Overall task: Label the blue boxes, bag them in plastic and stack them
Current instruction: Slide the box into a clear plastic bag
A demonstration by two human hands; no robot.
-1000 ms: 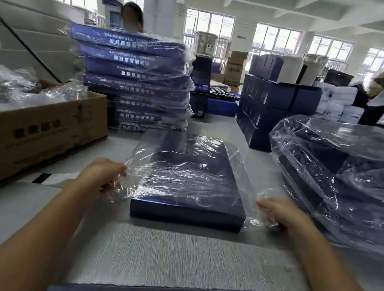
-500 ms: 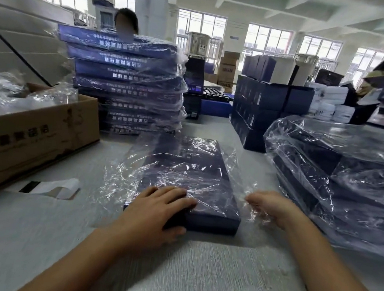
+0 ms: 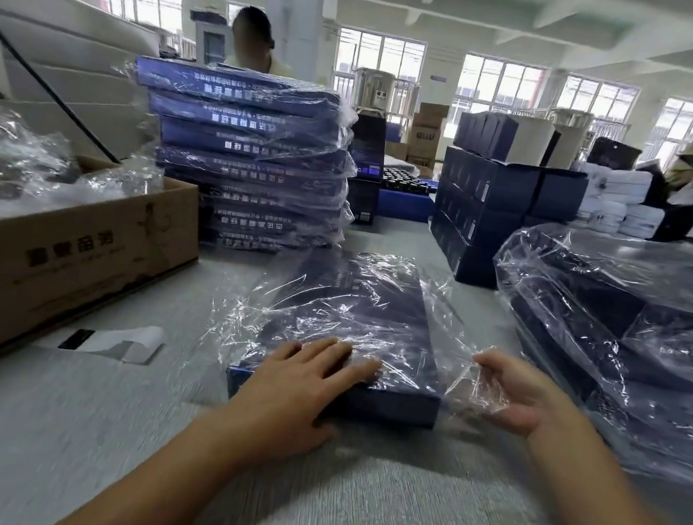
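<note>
A flat blue box (image 3: 357, 306) lies lengthwise on the grey table (image 3: 58, 424), inside a clear plastic bag (image 3: 239, 315) whose mouth faces me. My left hand (image 3: 300, 391) lies flat, fingers spread, on the near end of the box over the plastic. My right hand (image 3: 511, 393) is palm-up beside the box's near right corner, fingers curled around the loose edge of the bag. Behind the box stands a tall stack of bagged blue boxes (image 3: 244, 155).
A brown carton (image 3: 64, 264) holding crumpled plastic sits at the left, a label backing strip (image 3: 111, 341) in front of it. Plastic-covered dark boxes (image 3: 630, 337) fill the right. Unbagged blue boxes (image 3: 484, 209) stand behind. Two people work at the far side.
My left hand let go of the bag's left edge and came to rest flat on the box's near end. My right hand turned palm-up, still holding the plastic.
</note>
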